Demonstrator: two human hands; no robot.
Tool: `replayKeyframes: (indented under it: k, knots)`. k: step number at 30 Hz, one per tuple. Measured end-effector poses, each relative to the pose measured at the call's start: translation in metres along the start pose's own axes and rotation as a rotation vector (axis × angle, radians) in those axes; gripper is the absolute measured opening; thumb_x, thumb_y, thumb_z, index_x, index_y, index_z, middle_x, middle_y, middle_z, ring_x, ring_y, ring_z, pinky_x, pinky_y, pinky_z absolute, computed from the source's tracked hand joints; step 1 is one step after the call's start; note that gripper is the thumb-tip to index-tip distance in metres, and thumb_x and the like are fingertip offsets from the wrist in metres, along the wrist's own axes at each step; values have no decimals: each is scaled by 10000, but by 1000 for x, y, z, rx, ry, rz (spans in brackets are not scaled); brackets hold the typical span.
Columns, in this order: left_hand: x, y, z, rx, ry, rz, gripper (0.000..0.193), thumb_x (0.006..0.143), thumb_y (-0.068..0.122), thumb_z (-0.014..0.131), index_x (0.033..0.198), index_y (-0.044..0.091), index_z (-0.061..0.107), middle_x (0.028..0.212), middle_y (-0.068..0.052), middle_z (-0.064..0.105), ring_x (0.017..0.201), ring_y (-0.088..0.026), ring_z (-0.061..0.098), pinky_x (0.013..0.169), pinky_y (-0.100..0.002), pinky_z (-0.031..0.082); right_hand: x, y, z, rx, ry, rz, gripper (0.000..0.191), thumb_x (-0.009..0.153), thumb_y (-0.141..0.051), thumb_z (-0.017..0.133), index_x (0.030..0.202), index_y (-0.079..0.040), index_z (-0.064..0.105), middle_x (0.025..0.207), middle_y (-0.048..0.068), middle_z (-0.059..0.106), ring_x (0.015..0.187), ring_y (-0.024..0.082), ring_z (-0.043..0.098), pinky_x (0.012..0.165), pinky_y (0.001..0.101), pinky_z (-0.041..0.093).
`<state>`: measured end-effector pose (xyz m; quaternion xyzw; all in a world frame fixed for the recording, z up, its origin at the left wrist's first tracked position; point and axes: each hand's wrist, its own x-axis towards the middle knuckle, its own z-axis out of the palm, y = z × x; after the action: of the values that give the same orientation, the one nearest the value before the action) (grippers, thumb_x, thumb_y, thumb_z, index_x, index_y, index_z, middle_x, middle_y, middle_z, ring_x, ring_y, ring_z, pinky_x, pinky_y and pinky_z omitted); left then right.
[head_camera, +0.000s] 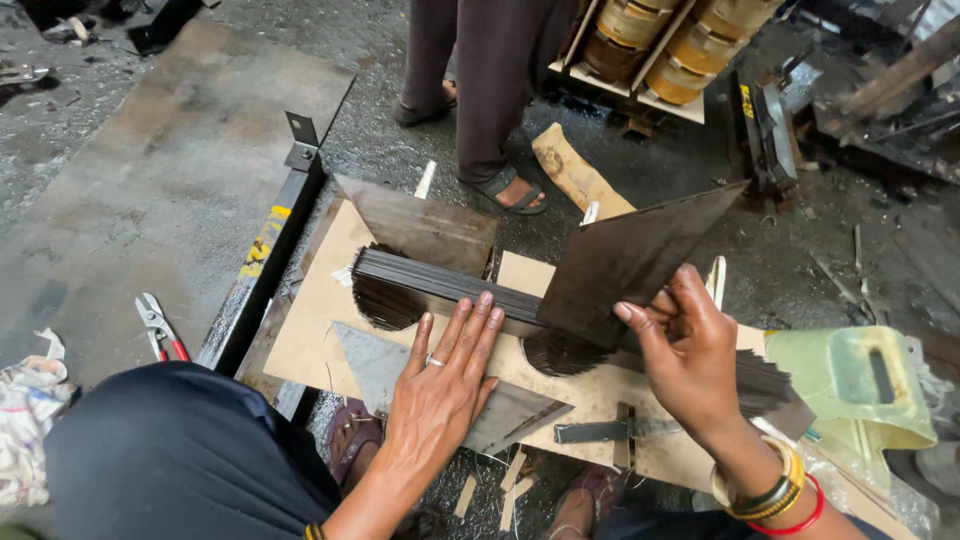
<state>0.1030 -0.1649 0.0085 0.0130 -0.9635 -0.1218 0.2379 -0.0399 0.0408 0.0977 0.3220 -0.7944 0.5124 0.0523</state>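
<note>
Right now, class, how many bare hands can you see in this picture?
2. The left hand lies flat on the stack of thin metal strips; the right hand grips a dark metal sheet. Others may be out of view.

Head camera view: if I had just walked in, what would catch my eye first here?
Most striking is the dark metal sheet, a pointed plate pinched in the right hand at centre right. Beside it, the left hand lies flat, fingers touching a long stack of thin metal strips that runs across a brown board. At the top, another person's sandalled feet stand on the gritty floor, and red-handled snips lie at the left.
</note>
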Motion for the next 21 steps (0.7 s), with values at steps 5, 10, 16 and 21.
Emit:
replayKeyframes:
  k: [5,10,16,21]
  knots:
    - [0,0,8,-3,-13,-18,753,896,230,604,1579,87,321,1653,-70,291,1521,-226,270,1226,-483,199,2,4,3,-161,-51,-67,271,912,52,666,1151,106,551,954,101,671,847,137,642,794,281,552]
    - [-2,-1,7,-45,28,-15,726,887,146,572,1574,80,343,1638,-108,331,1509,-249,298,1215,-483,227,4,0,8,-369,-46,-128,264,887,4,754,1070,76,579,762,123,676,662,128,630,644,251,500]
    - [-5,-2,2,-77,60,-32,726,871,69,560,1569,73,362,1558,-163,429,1496,-282,343,1213,-477,274,2,-4,12,-276,-75,-243,332,922,23,682,1232,79,576,917,147,752,835,183,753,742,273,557]
    - [-6,-1,3,-64,64,-16,718,866,86,579,1557,60,384,1539,-167,443,1486,-287,349,1205,-480,279,9,-17,20,-454,-156,-219,357,903,-13,716,1238,24,598,850,172,740,759,284,759,645,326,547]
